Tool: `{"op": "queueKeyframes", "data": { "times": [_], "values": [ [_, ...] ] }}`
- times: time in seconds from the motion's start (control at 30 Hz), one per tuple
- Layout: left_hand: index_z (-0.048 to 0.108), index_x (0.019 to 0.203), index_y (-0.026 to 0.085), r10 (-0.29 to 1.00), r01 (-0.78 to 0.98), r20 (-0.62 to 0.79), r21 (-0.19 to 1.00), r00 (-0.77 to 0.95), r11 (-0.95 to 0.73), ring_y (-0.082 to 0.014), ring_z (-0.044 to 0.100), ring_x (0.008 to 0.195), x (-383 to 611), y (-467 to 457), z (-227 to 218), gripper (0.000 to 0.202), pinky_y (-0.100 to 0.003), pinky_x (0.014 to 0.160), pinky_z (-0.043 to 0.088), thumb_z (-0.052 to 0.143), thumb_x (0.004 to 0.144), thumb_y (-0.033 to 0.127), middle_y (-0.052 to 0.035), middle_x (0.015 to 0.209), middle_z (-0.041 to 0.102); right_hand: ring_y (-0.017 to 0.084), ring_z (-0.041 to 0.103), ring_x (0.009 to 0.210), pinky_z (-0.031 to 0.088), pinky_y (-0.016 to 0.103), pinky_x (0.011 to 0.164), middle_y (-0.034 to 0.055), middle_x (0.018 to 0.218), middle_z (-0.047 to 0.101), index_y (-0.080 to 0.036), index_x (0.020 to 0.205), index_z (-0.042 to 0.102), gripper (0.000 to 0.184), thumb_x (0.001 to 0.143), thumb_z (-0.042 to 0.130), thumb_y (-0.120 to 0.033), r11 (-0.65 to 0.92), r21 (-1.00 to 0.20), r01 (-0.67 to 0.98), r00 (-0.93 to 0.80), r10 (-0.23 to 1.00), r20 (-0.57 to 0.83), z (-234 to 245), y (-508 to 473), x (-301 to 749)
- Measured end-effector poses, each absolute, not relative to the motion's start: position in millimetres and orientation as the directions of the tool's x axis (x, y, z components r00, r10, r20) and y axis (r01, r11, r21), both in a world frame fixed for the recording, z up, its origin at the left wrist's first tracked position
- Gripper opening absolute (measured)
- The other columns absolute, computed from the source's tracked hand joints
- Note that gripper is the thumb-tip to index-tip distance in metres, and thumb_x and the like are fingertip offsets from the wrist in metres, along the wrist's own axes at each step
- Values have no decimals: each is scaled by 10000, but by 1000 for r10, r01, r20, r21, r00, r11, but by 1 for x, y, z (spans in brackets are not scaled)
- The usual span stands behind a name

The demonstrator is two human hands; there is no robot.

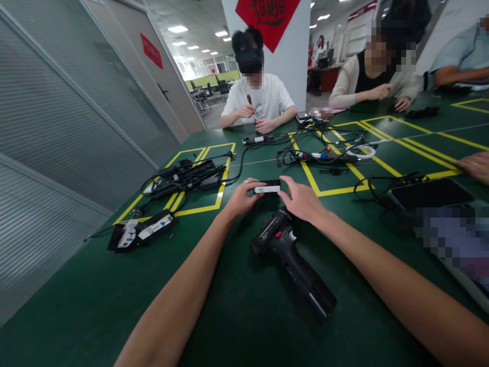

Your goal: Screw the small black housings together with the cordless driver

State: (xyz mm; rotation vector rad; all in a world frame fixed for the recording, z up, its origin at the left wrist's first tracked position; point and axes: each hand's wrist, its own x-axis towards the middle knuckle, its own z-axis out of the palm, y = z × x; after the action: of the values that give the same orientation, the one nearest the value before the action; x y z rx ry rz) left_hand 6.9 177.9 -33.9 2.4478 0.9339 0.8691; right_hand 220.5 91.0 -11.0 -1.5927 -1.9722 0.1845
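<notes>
Green table (221,326); black box (270,186) between fingers (287,182).

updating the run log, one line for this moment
left hand: fingers on black piece with white strip | right hand: open at its right end | drill: lying on green table, untouched

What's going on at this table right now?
The person's left hand holds a small black rectangular item with a white strip, while the right hand is at its other end; whether that one grips is unclear. A black pistol-shaped power drill with a red button lies unheld on the dark green table, between the forearms. Tangled black cables lie to the left. Opposite, a co-worker in a white T-shirt holds a slim tool.
</notes>
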Motion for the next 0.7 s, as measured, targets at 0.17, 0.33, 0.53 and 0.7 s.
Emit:
{"op": "queueKeyframes", "data": {
  "times": [0.17, 0.33, 0.53, 0.7],
  "values": [
    [670, 1115, 220, 655, 433, 441, 506, 613, -746, -204, 592, 1016, 25, 159, -8, 299, -346, 913, 479, 610, 827, 271, -65, 1078, 628, 263, 647, 962, 413, 320, 764, 89, 1101, 698, -219, 1213, 568, 302, 953, 432, -291, 323, -377, 868, -187, 916, 355, -11, 90, 222],
    [703, 1050, 234, 760, 674, 405, 362, 509, -644, -221, 607, 893, 8, 163, -4, 350, -351, 818, 494, 702, 741, 398, -60, 1020, 643, 232, 655, 898, 413, 284, 741, 83, 1058, 705, -197, 1227, 547, 310, 964, 431, -314, 376, -478, 794, -150, 883, 445, -15, 86, 222],
    [673, 1139, 243, 948, 833, 210, 458, 237, -310, -197, 602, 684, -70, 129, 9, 562, -338, 640, 486, 644, 708, 603, -48, 959, 669, 229, 658, 882, 422, 278, 751, 85, 1024, 708, -177, 1206, 557, 309, 972, 414, -320, 374, -518, 769, -120, 881, 459, -30, 81, 223],
    [594, 1137, 508, 996, 889, 92, 456, -2, -41, -212, 646, 851, -166, 36, 16, 469, -380, 760, 511, 661, 683, 606, 137, 1053, 681, 228, 652, 941, 418, 285, 785, 85, 1110, 694, -187, 1229, 550, 312, 977, 406, -300, 388, -469, 793, -186, 888, 421, -31, 78, 223]
  ]
}}
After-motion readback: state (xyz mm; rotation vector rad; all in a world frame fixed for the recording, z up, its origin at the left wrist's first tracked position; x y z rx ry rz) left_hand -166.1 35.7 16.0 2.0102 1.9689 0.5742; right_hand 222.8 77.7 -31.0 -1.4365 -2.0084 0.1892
